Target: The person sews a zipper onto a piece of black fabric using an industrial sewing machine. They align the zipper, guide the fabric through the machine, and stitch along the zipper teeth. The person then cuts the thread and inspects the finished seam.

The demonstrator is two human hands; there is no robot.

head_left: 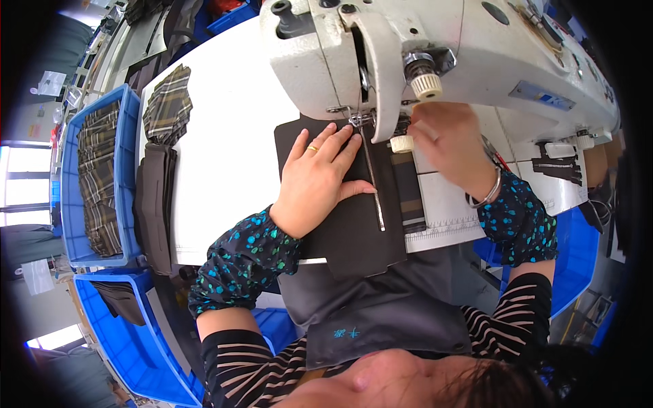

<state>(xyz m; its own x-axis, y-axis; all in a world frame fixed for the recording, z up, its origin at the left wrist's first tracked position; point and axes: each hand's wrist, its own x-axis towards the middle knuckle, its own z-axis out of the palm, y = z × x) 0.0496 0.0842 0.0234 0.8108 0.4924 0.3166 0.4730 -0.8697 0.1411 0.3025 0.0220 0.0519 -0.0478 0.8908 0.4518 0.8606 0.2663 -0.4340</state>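
The step in hand appears to be stitching a zipper (373, 183) into a dark fabric panel (354, 224) under the head of a white sewing machine (435, 54). The panel lies flat on the white bench (224, 136), its far edge at the needle area and its near edge hanging over the bench front toward the person. The left hand (320, 180) is spread, palm down, fingers pressed flat on the panel just left of the zipper — a ring shows on one finger. The right hand (452, 146) sits on the far side of the seam, close beside the presser foot; whether its fingers are pinching the fabric or merely resting on it cannot be told, since the machine head covers the fingertips. The next move would call for steady, even feeding, with both hands keeping the zipper tape straight against the foot. The needle itself is hidden behind the machine housing. Off to the left, folded plaid pieces (166, 102) and dark pieces (155, 204) lie stacked, with blue bins (68, 204) beyond — their lower contents are hard to make out.
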